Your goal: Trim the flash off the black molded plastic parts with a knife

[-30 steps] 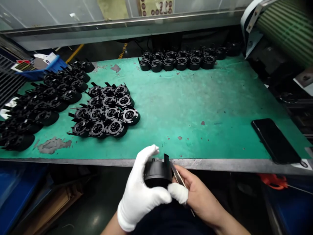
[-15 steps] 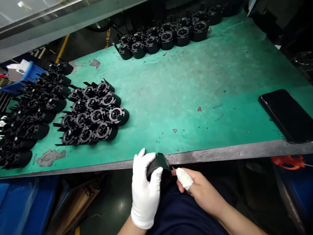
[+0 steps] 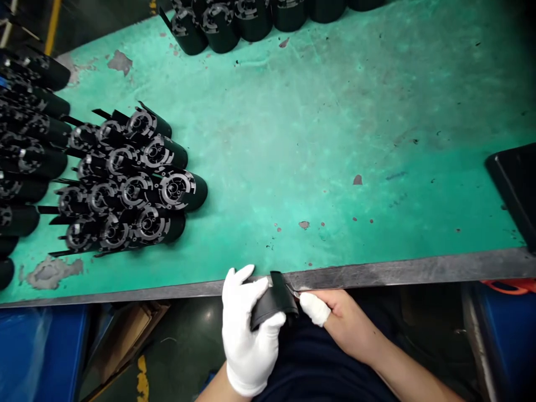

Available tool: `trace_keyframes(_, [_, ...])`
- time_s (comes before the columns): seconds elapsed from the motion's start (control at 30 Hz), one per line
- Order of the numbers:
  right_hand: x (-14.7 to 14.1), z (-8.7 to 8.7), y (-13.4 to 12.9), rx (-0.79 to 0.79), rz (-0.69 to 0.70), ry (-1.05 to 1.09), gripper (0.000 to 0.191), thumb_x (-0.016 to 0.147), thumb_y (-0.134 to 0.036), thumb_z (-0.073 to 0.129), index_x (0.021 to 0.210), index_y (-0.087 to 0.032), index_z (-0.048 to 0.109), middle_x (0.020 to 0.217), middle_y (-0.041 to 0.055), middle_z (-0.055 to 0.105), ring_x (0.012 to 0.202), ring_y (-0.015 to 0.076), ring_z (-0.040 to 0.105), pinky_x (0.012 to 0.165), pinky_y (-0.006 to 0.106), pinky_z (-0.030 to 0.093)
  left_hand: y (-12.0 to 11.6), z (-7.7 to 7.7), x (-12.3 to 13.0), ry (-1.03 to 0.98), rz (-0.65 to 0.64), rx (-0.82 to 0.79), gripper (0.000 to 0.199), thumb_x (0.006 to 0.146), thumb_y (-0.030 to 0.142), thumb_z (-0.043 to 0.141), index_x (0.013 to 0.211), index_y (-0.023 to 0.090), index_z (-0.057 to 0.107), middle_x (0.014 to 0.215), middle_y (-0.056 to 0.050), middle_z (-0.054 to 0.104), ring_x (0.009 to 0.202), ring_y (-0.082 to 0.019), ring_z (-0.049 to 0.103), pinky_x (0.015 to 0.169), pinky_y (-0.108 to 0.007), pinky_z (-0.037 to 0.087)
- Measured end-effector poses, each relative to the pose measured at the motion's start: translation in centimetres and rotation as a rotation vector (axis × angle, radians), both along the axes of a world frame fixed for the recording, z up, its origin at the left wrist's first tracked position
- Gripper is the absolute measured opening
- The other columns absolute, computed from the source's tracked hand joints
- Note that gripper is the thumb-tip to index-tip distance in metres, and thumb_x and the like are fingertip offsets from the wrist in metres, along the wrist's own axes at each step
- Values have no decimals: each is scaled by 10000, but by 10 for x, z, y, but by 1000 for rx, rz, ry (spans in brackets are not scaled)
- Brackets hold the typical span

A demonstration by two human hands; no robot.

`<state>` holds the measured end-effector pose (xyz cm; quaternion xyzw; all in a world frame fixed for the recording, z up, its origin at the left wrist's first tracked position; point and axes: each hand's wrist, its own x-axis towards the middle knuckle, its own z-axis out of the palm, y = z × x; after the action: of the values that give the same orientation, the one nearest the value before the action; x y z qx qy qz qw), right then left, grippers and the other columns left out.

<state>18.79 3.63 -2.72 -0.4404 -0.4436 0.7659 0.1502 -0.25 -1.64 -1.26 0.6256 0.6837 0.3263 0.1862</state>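
Observation:
My left hand point(image 3: 250, 332), in a white glove, is wrapped round a black cylindrical plastic part point(image 3: 273, 302) at the near edge of the table. A flat tab on the part points up toward the table edge. My right hand point(image 3: 335, 318) is bare except for a white covering on the thumb. It is closed on a thin metal-tipped tool point(image 3: 292, 290), whose tip meets the right end of the part. The tool's handle is hidden in my fingers, so its exact kind does not show.
Several similar black parts point(image 3: 178, 190) stand grouped on the left of the green table point(image 3: 285, 134), with more at the far left and along the back point(image 3: 220, 28). A black phone point(image 3: 517, 187) lies at right. Orange handles point(image 3: 508, 287) and blue bins point(image 3: 46, 352) are below the edge.
The view has shifted closer to the table, so the back row now runs off the top. The held part has turned slightly in my left hand; the tool stays at its right end.

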Motion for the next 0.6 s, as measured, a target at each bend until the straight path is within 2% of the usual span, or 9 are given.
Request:
trace_keyframes(0.17, [-2,-2,-1,-83,-5,-14,456,975,-513,466,665,-194,563,680,-3,509,684,167,410,662,300,362,-2,-6,-5,-15,-38,54,398,919,481,612,1188,188,604,1114,-103,656,1237,-333,562,1152,-673,293])
trace_keyframes(0.47, [-4,-2,-9,45,-55,17,403,1003,-446,438,680,-205,464,697,-19,404,692,152,351,644,290,319,0,-6,-5,-3,-31,69,404,921,468,619,1201,177,611,1120,-113,662,1241,-333,566,1156,-664,299])
trace_keyframes(0.6, [-7,-6,-9,49,-59,-29,403,992,-447,452,673,-201,474,684,-16,424,688,154,375,647,294,332,-1,-9,-6,1,-50,109,387,933,457,601,1196,174,614,1107,-114,664,1223,-332,579,1141,-669,319])
